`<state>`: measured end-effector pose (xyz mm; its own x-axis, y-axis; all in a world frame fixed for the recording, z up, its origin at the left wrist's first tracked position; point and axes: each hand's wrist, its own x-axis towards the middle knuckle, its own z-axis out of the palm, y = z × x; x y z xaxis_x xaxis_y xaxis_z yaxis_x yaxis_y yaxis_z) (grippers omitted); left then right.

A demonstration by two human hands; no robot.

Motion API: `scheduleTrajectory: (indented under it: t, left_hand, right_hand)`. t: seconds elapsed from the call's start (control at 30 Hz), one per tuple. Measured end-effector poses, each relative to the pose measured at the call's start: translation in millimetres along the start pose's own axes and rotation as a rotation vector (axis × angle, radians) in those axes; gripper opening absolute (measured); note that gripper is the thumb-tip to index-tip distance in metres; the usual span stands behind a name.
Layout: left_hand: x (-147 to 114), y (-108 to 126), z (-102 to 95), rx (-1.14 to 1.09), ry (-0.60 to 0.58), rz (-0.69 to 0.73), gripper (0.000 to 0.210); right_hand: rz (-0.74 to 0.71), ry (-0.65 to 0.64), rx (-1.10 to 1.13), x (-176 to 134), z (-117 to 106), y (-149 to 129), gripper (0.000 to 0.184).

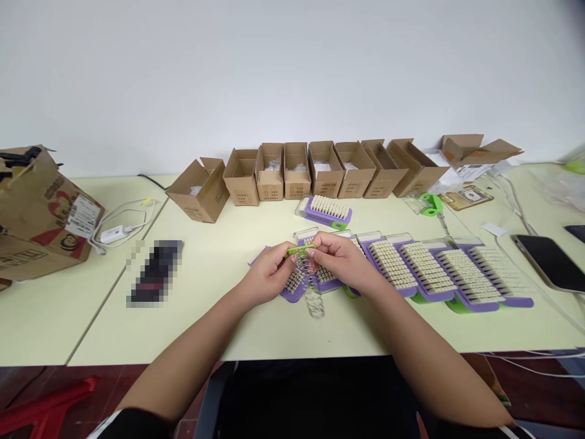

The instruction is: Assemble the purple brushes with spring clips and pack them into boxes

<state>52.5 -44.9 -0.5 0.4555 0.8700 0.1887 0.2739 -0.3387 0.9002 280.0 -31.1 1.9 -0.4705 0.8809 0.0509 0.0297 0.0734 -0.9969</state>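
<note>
My left hand (265, 274) and my right hand (342, 259) meet above the table, fingers closed. Between them they pinch a small green plastic piece (300, 248), one hand at each end. A loose metal coil spring (314, 302) hangs below it, and its upper turns run close to the fingertips; whether it is fastened to the green piece I cannot tell. Under and beside my hands lie several purple-and-green pieces (393, 265) covered in rows of cream tufts or pegs, with clear plastic at their far ends. My hands partly cover the nearest ones.
Small open cardboard boxes (298, 183) line the wall, some with plastic bags inside. Before them lies a stack of tufted purple pieces (325, 210). A green part (432, 205) and a phone (553, 261) are right; a large carton (50, 225) and white cable (114, 234) left.
</note>
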Motion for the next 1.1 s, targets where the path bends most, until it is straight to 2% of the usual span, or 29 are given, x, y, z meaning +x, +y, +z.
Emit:
scheduleTrajectory:
  t: [0.2,0.57,0.77,0.87,1.1]
  left_hand:
    - [-0.7,0.9,1.0,0.149,0.027,0.058,0.022]
    - [-4.7,-3.8,2.3,0.453,-0.010,0.182,0.017]
    - [-6.6,-3.0,4.3,0.658,-0.026,0.225,0.024]
    - [-5.2,-2.5,2.7,0.641,-0.002,0.228,0.024]
    - [-2.4,-0.6,-2.1,0.418,0.020,0.198,0.018]
  right_hand:
    - [-0.014,0.033,-0.063,-0.6,1.1,3.0,0.021]
    - [-0.086,0.078,-0.558,-6.4,-1.3,-8.5,0.024]
    - [-0.094,0.063,-0.717,-5.5,3.7,-5.0,0.013]
    - [-0.107,0.083,-0.704,-3.8,5.2,-1.6,0.014]
    - [-0.066,0.079,-0.587,-5.0,2.1,-8.6,0.018]
